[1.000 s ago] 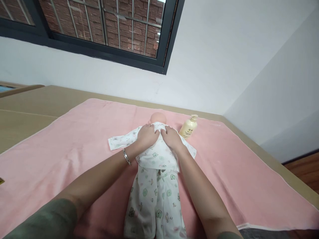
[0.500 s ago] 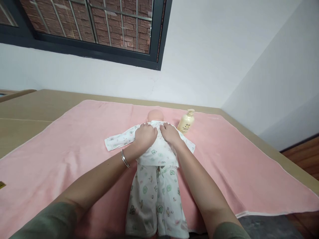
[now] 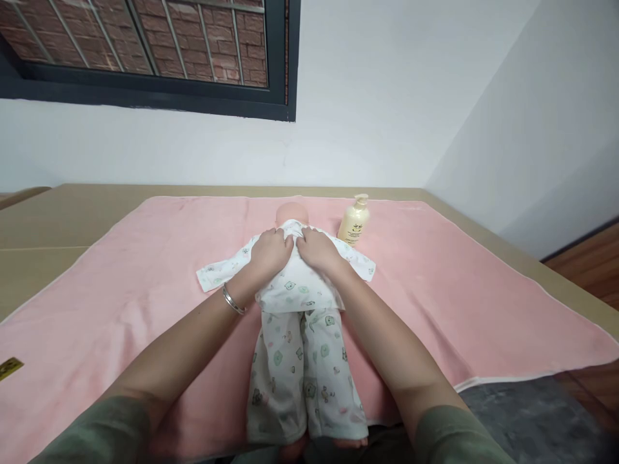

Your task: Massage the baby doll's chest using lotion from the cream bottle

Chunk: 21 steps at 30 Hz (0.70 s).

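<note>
Pink towel (image 3: 120,303) spread over the bed, doll (image 3: 296,303) lying on it. Left hand (image 3: 269,250) and right hand (image 3: 316,250) rest flat on its shoulders, fingers relaxed, gripping nothing. Lotion bottle (image 3: 354,220) stands just beyond the right fingertips.

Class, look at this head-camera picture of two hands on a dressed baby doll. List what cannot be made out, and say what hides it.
1. The doll lies with its face out of sight; only the back of its head shows.
2. The doll's upper back is covered by the left hand and right hand.
3. The print on the pump bottle is too small to read.
4. The yellow tag on the pink towel is too small to identify.
5. The doll's feet are cut off by the bottom edge.
</note>
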Each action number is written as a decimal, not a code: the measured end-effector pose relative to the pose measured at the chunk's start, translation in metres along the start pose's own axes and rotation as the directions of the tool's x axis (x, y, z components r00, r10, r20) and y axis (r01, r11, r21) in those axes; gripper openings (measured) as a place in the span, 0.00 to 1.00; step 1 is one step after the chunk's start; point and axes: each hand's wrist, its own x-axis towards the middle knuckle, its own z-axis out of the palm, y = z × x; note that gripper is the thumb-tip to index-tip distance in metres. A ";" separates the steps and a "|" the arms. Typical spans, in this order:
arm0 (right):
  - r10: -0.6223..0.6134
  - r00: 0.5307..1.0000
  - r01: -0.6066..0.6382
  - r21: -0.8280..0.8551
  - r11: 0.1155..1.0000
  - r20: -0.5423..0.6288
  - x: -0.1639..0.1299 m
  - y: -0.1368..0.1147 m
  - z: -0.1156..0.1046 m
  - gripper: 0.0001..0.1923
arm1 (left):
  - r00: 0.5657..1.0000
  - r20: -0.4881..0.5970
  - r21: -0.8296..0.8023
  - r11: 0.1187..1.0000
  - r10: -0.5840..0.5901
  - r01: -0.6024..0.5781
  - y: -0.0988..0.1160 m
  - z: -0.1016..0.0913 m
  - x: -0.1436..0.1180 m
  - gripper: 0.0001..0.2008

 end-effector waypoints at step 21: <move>-0.063 0.996 0.058 -0.073 0.996 -0.066 -0.001 -0.002 0.003 0.20 | 0.988 -0.154 -0.184 0.982 0.018 -0.046 -0.013 0.026 0.010 0.16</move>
